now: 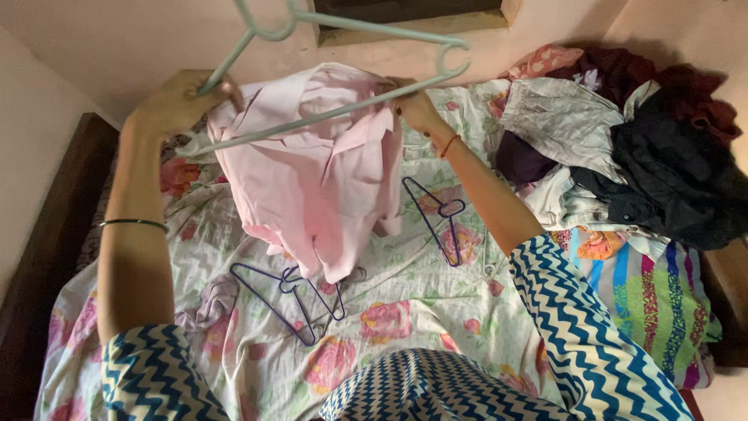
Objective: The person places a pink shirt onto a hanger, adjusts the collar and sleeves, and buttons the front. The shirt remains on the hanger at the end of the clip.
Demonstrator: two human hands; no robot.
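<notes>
One big bed (pixel 405 312) with a flowery sheet, clothes pile (pixel 631 156) at the right. Above it hangs a pink shirt (pixel 319 171) on a pale green hanger (pixel 343 109); left hand (pixel 175 101) and right hand (pixel 417 105) are both clamped on its ends. Purple hangers (pixel 292 300) lie underneath.

Dim, warm indoor light w/ a pinkish cast. Soft shadows lay under the left hand (pixel 175 101) and right hand (pixel 417 105). Dark corners far left and right of hands. Slight blur, wide-angle bending at edges.
</notes>
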